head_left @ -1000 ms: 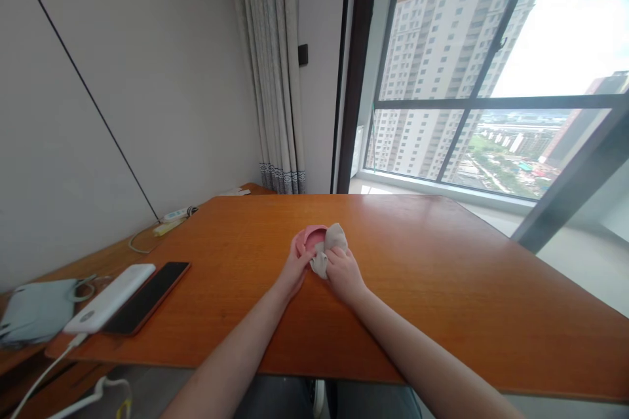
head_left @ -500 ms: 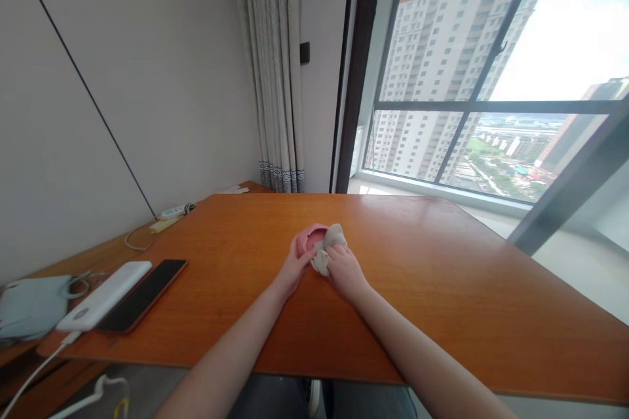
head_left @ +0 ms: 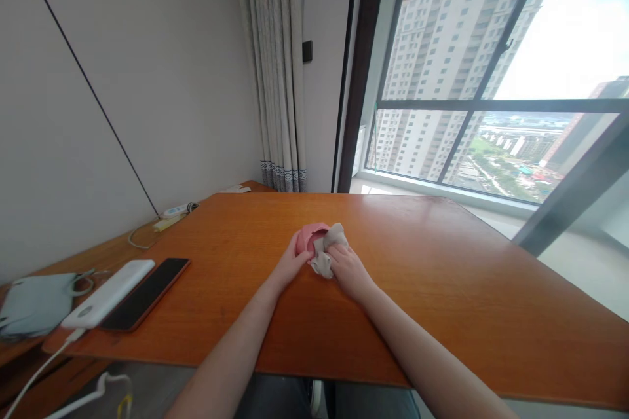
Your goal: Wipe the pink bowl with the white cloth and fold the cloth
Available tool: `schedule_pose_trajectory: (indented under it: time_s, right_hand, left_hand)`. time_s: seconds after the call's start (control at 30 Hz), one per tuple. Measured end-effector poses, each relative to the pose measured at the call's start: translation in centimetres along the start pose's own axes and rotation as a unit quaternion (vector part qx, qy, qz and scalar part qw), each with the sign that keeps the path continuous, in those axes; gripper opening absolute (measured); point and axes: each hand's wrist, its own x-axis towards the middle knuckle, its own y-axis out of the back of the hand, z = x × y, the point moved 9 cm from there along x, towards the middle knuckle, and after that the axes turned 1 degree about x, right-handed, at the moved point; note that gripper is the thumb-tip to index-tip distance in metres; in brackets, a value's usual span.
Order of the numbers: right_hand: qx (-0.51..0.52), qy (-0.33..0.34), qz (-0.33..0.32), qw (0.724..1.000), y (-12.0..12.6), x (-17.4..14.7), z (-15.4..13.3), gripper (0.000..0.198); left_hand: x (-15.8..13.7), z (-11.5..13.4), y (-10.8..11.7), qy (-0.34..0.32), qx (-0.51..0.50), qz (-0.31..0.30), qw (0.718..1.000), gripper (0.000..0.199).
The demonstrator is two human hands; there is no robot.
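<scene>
My left hand (head_left: 291, 260) is closed on the left side of a pink bowl-like piece (head_left: 307, 234), whose hollow side is turned toward my right hand. A crumpled pale grey cloth (head_left: 322, 264) is gripped in my right hand (head_left: 348, 268) and pressed against the opening of the pink piece. One end of the cloth sticks up above my fingers and another hangs below them. Both hands are close together over the middle of the wooden table (head_left: 417, 275). The cloth and my fingers hide part of the pink piece's inside.
A black phone (head_left: 147, 293) and a white power bank (head_left: 109, 293) with a cable lie at the table's left edge. Left of them is a pale blue-grey pouch (head_left: 37, 304). A power strip (head_left: 170, 222) lies along the wall, and a window (head_left: 472, 105) is at right.
The cloth has shifted slightly within the pink piece's opening, and the pink piece has turned a little. Both hands keep their hold. The whole view has moved slightly.
</scene>
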Motion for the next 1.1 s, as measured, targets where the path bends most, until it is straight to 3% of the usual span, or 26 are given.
schedule_pose_trajectory:
  time_s: [0.1,0.23,0.37,0.47,0.57,0.63,0.7,0.77,0.87,1.0,1.1]
  right_hand:
    - [0.006,-0.041,-0.006,0.999,-0.6,-0.2,0.4,0.011]
    - [0.036,-0.087,0.013,0.995,-0.8,-0.4,0.7,0.01]
    - [0.068,-0.052,0.003,0.996,-0.5,-0.1,0.1,0.015]
    - [0.073,-0.016,0.004,0.997,0.2,0.0,-0.6,0.014]
    - [0.065,-0.013,0.015,0.998,0.6,0.0,-1.0,0.01]
    - [0.064,-0.036,0.026,0.997,0.7,-0.1,-0.6,0.007]
    - [0.067,-0.074,0.048,0.994,0.8,-0.2,0.2,0.006]
    - [0.073,-0.104,0.071,0.989,1.0,-0.4,0.9,0.005]
    - [0.076,-0.108,0.081,0.988,0.7,-0.5,0.8,0.007]
    - [0.055,-0.08,0.065,0.993,0.5,-0.1,0.1,0.007]
    - [0.043,-0.013,0.046,0.998,1.1,0.3,-0.7,0.011]
  left_hand:
    - [-0.7,0.0,-0.3,-0.03,-0.002,0.045,0.999,0.061]
    - [-1.2,-1.9,-1.6,0.008,-0.053,0.06,0.997,0.06]
    - [-0.6,-1.5,0.1,-0.006,0.01,0.097,0.995,0.043]
    - [0.2,-0.1,1.4,-0.021,0.055,0.067,0.996,0.036]
    - [0.4,0.5,1.6,-0.025,0.065,0.038,0.997,0.035]
    - [0.1,0.2,1.6,-0.025,0.037,0.065,0.997,0.041]
    - [-0.3,-0.9,0.6,-0.01,-0.024,0.075,0.997,0.052]
    - [-0.8,-2.2,-1.2,0.021,-0.084,0.05,0.995,0.061]
    - [-1.4,-3.4,-2.5,0.056,-0.112,0.043,0.991,0.058]
    - [-1.1,-2.1,-0.3,-0.007,-0.013,0.1,0.995,0.047]
    - [-0.6,0.0,1.1,-0.072,0.078,0.101,0.989,0.044]
